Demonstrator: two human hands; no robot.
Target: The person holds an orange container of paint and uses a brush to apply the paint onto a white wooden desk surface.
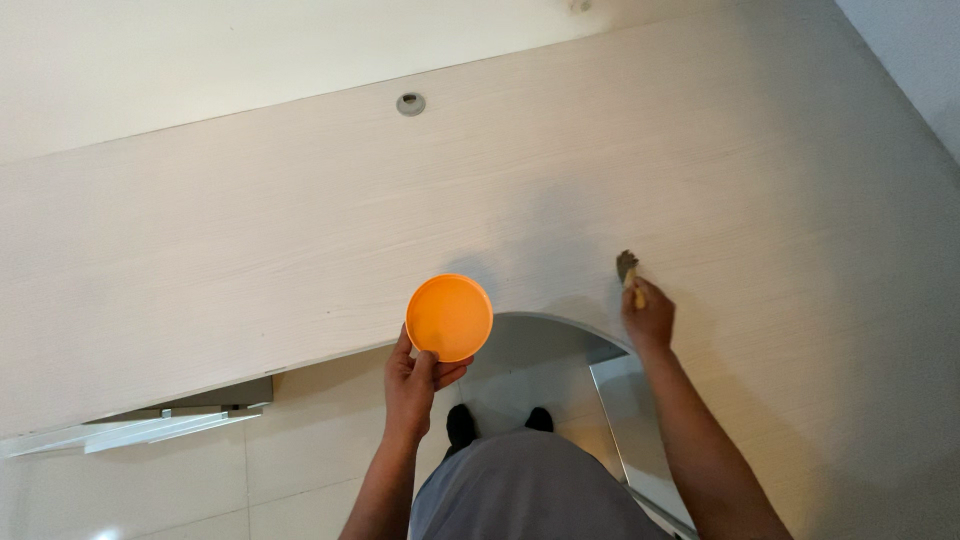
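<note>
Floor tiles [300, 460] show pale at the lower left, under the curved front edge of the counter [250, 250], where a grey metal frame piece [150, 425] juts out beneath the top. Just right of that, the left hand [415, 375] is closed on the lower rim of an orange round lid [449, 317], thumb over the near face and fingers behind. It holds the disc in the air near the counter's edge, its flat face turned up toward the camera, so it stays clear of the surface. Below, between the arms, grey trousers and dark shoes [500, 420] show the person standing in the counter's cut-out. Further right, the right hand [650, 318] is curled shut round the yellowish handle of a small brush [629, 268]. Its dark bristles point away and rest on the pale wood-grain counter, a grip that suits pressing the tip along the surface. A round grey cable hole [410, 104] sits well apart, near the far edge.
</note>
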